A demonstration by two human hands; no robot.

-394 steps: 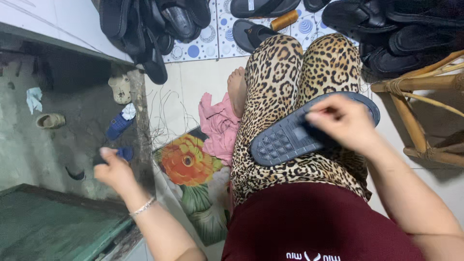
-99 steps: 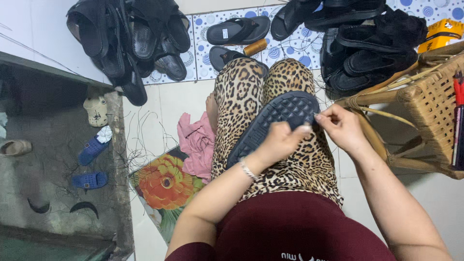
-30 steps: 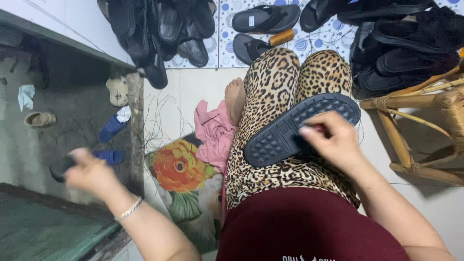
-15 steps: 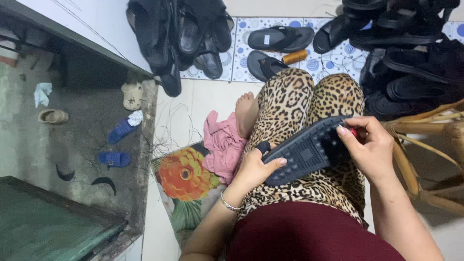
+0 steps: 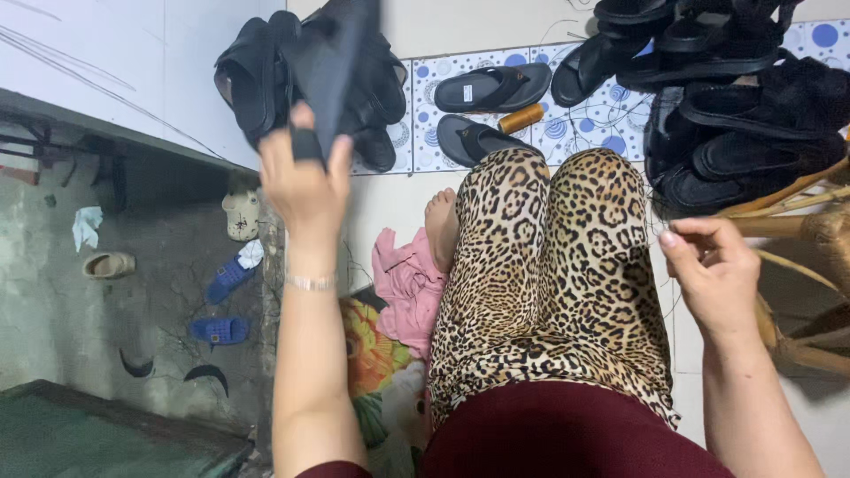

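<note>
At the far left, a sunken grey concrete pit [image 5: 115, 265] is holding scattered bits: a white scrap [image 5: 86, 226], a beige sole [image 5: 108, 264], two blue sandal pieces [image 5: 226, 305] and dark curved offcuts [image 5: 205, 375] lying on its floor. A green board [image 5: 97, 438] is covering the pit's near corner.

The left hand [image 5: 305, 181] is reaching up and away from the body, fingers clenched around the lower end of a dark sandal sole [image 5: 332, 62], which is standing nearly upright in the air in front of a heap of black sandals [image 5: 257, 80] leaning against the white wall. A thin bracelet [image 5: 310, 282] is sitting on that wrist.

Below the forearm, a flowered cloth [image 5: 372, 354] is lying on the pale floor tiles, with a pink cloth [image 5: 403, 283] just beside a bare foot [image 5: 440, 226]. The person is sitting with legs in leopard-print trousers [image 5: 549, 283] stretched forward.

Beyond the knees, a pair of black flip-flops [image 5: 491, 88] and a small brown spool [image 5: 520, 118] are resting on blue-dotted tiles [image 5: 611, 115].

The right hand [image 5: 713, 274] is hovering beside the right thigh, fingertips pinched together; whether it is gripping a thread I cannot tell. Behind it, more black sandals [image 5: 744, 106] are piled high, and a cane basket frame [image 5: 797, 265] is standing at the right edge.
</note>
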